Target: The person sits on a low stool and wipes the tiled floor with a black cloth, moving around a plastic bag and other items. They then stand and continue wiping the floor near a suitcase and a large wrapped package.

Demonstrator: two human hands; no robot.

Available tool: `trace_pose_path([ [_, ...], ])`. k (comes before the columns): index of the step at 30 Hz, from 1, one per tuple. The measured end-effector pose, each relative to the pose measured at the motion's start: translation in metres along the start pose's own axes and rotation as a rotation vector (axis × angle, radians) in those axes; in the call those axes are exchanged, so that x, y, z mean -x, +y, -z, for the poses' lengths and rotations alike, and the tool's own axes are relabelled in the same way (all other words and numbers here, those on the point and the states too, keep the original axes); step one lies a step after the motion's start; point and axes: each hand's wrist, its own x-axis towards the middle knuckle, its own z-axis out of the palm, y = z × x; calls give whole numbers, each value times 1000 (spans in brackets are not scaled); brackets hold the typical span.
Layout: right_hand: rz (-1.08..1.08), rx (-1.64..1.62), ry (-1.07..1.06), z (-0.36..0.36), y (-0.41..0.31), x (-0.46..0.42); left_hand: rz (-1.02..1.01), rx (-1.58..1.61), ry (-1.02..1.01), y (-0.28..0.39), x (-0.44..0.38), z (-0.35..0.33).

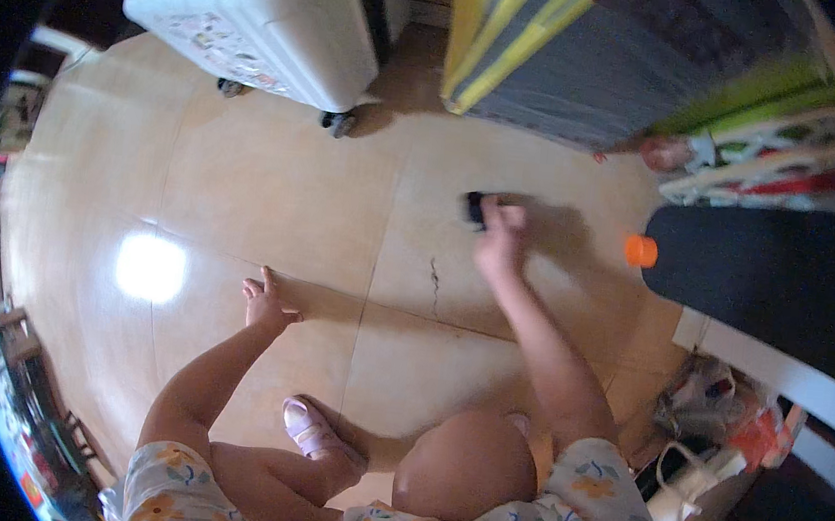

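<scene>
My right hand [502,240] grips a small black object [476,210], too blurred to name further, over the pale tiled floor [281,187]. Below that hand, a thin wavy dark mark [434,283] runs along a tile; whether it is a crack or something lying there, I cannot tell. My left hand [268,305] holds nothing, its fingers spread apart low over the floor near a tile joint. Contact between those fingers and the floor is unclear. My bent knee [467,465] and a foot in a lilac sandal [312,431] are close beneath me.
A white wheeled suitcase [311,32] stands ahead on the left. Ahead right is a large grey box with yellow bands [556,70]. At right, an orange cap [641,250] shows beside a dark-topped surface [762,279], with bags [690,483] underneath. Bright light reflects off the floor.
</scene>
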Motion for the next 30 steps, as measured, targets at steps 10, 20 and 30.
trace_pose_path([
  [10,-45,778,326,103,81,-162,-8,-78,-19,11,-1,4],
  [20,652,736,-723,-113,14,17,18,-90,-12,-6,3,4],
  [30,3,727,206,-79,31,-139,19,-85,34,2,-15,-6],
])
